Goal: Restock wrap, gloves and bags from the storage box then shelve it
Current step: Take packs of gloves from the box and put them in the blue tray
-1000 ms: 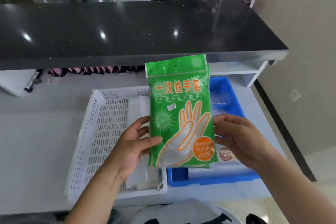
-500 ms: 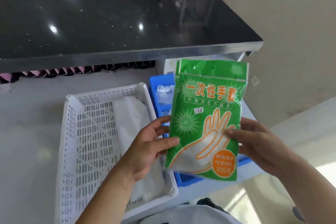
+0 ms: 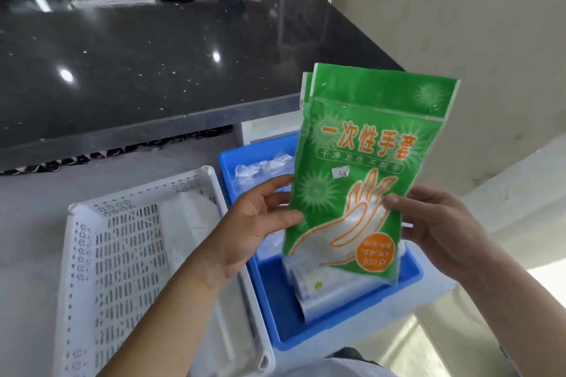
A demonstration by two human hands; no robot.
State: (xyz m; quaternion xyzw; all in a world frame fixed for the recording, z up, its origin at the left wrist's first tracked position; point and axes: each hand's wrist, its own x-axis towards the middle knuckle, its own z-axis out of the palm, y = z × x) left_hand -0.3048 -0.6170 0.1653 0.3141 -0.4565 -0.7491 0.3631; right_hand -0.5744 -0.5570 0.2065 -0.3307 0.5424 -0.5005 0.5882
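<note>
Since the earlier frames the glove packs (image 3: 364,180) have swung rightward across the view, from over the gap between crate and bin to above the blue bin (image 3: 275,309) alone, and the head has turned that way too.

Nearest, the white crate (image 3: 92,269) sits at the front of the grey worktop (image 3: 30,217), its right wall touching the bin's left wall; a pale folded sheet lies inside it. The bin holds clear plastic bags, one roll by its near edge.

Both hands carry the packs in the air above the bin. The left hand (image 3: 254,229) pinches the left edge, thumb on the printed face, fingers behind. The right hand (image 3: 441,229) pinches the right edge the same way. A grip on both edges likely keeps the floppy packs flat and readable, perhaps for checking the label.

The long axis runs near upright, header end up and tilted slightly right, face toward the person.

Beyond, the black counter (image 3: 153,70) overhangs the worktop's far edge.
</note>
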